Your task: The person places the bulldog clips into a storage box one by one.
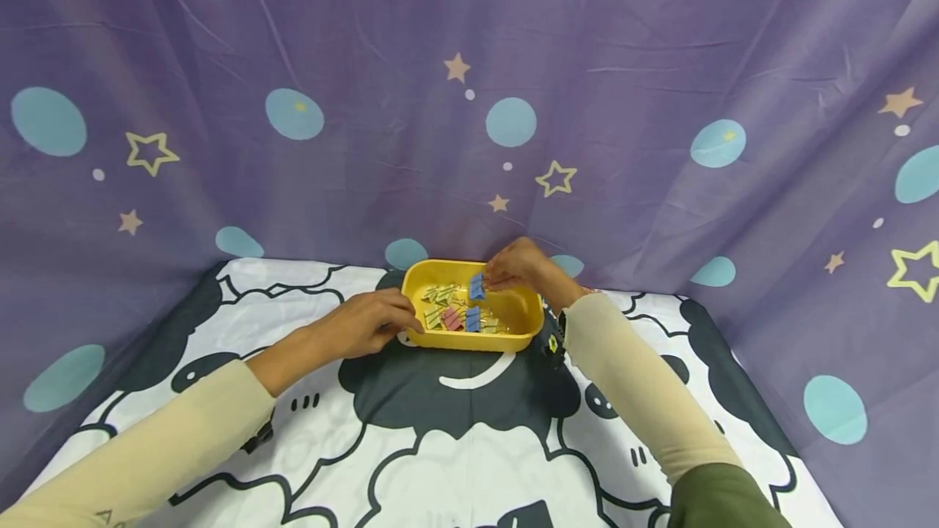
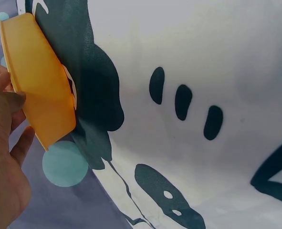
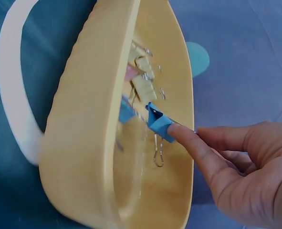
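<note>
A yellow plastic tub (image 1: 455, 342) stands on the cloth by the curtain. Inside lie several binder clips: yellow clips (image 1: 441, 294), a pink clip (image 1: 451, 319) and a blue clip (image 1: 473, 319). My right hand (image 1: 522, 266) pinches another blue binder clip (image 3: 160, 125) between thumb and index finger, over the tub's right part; one wire handle hangs down in the right wrist view. My left hand (image 1: 370, 322) grips the tub's left end at the rim, thumb against the outer wall in the left wrist view (image 2: 36, 71).
A black-and-white cartoon cloth (image 1: 477, 471) covers the surface under the tub. Behind it and at both sides hangs a purple curtain (image 1: 411, 104) with stars and blue spots, close to the tub's far side.
</note>
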Tool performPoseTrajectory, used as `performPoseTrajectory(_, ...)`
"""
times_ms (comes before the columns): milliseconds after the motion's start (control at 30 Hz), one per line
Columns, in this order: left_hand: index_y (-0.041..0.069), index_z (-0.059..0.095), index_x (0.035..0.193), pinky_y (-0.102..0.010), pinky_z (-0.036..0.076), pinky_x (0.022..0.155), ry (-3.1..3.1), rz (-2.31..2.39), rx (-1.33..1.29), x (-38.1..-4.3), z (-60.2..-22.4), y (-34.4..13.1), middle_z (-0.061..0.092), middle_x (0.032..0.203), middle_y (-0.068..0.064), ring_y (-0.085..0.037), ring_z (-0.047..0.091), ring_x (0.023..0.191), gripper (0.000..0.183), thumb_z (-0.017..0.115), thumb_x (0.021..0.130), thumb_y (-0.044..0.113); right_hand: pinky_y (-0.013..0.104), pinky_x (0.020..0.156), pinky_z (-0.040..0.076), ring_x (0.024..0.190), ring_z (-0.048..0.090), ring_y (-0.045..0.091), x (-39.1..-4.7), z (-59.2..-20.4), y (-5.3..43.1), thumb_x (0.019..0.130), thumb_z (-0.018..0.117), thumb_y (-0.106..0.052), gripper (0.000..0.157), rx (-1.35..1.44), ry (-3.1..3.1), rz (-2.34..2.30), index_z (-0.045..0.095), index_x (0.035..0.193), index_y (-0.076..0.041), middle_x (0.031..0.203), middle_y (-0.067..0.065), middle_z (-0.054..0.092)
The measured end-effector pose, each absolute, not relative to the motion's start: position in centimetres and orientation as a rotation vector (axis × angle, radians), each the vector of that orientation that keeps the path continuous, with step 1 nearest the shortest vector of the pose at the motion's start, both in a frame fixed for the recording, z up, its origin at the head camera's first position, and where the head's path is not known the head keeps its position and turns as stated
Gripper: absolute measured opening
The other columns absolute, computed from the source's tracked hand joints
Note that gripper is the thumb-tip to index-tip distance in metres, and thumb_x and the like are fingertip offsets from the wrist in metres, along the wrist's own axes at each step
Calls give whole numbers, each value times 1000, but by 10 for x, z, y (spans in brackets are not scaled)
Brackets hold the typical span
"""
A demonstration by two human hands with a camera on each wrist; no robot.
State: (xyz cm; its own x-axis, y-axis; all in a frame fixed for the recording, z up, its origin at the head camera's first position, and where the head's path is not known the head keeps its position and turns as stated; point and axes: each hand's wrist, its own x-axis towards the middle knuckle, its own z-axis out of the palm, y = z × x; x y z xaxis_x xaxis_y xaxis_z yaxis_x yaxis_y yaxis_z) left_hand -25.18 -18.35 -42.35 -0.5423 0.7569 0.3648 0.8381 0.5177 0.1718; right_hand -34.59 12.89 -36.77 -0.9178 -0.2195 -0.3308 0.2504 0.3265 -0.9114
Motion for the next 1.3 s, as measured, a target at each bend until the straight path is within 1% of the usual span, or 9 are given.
performPoseTrajectory(100, 22, 89, 114, -41, 64, 93, -2513, -488, -1351, -251, -423, -182, 78, 114, 1, -17, 71, 107, 38, 80, 93, -9, 55, 106, 64, 113, 82, 47, -344, -369, 124, 101, 71, 9, 23, 2, 2258, -1595, 76, 120, 21, 127, 41, 75)
performPoseTrajectory(200, 22, 89, 113, -41, 64, 94, -2512, -484, -1354, -252, -423, -182, 79, 114, 1, -17, 71, 107, 37, 80, 93, -8, 56, 106, 64, 98, 82, 43, -344, -368, 123, 96, 75, 8, 5, 25, 2343, -1560, 78, 97, 12, 117, 39, 79)
performPoseTrajectory(267, 22, 89, 113, -41, 64, 94, -2517, -479, -1352, -252, -424, -183, 79, 114, 1, -17, 71, 108, 36, 80, 94, -7, 56, 107, 64, 99, 81, 43, -343, -366, 126, 95, 76, 8, 3, 56, 2366, -1563, 75, 92, 8, 119, 39, 78)
performPoseTrajectory(333, 21, 89, 113, -40, 64, 93, -2523, -480, -1347, -252, -425, -183, 79, 113, 1, -16, 71, 106, 36, 80, 94, -7, 55, 108, 64, 109, 80, 47, -343, -364, 130, 95, 76, 7, 4, 69, 2368, -1572, 76, 98, 10, 124, 40, 77)
performPoseTrajectory(467, 21, 89, 113, -38, 63, 90, -2533, -485, -1338, -252, -427, -185, 78, 112, 2, -14, 69, 103, 36, 80, 94, -8, 51, 108, 64, 126, 77, 49, -342, -359, 142, 97, 77, 5, 27, 64, 2346, -1561, 77, 122, 17, 134, 39, 74)
performPoseTrajectory(900, 21, 89, 113, -40, 63, 92, -2500, -484, -1353, -251, -427, -184, 79, 113, 1, -16, 71, 106, 35, 79, 94, -7, 53, 115, 60, 124, 79, 42, -340, -343, 186, 104, 73, -1, 41, 97, 2302, -1571, 69, 140, 19, 140, 35, 73)
performPoseTrajectory(1000, 20, 89, 112, -40, 63, 92, -2482, -486, -1361, -251, -425, -183, 79, 113, 1, -16, 72, 106, 35, 79, 94, -8, 53, 115, 60, 113, 82, 38, -339, -342, 199, 104, 73, 0, 42, 99, 2275, -1603, 67, 140, 20, 121, 32, 81)
performPoseTrajectory(1167, 20, 89, 112, -40, 63, 92, -2490, -489, -1359, -250, -424, -183, 79, 113, 1, -16, 72, 106, 35, 78, 94, -9, 47, 108, 65, 95, 83, 27, -338, -340, 218, 103, 72, 0, 43, 95, 2261, -1608, 66, 141, 20, 85, 7, 82)
performPoseTrajectory(1300, 20, 89, 113, -39, 63, 91, -2495, -492, -1357, -250, -424, -182, 79, 112, 1, -16, 71, 105, 35, 79, 94, -8, 48, 110, 63, 91, 84, 23, -336, -342, 234, 103, 73, -1, 42, 98, 2272, -1588, 68, 139, 20, 86, 8, 83)
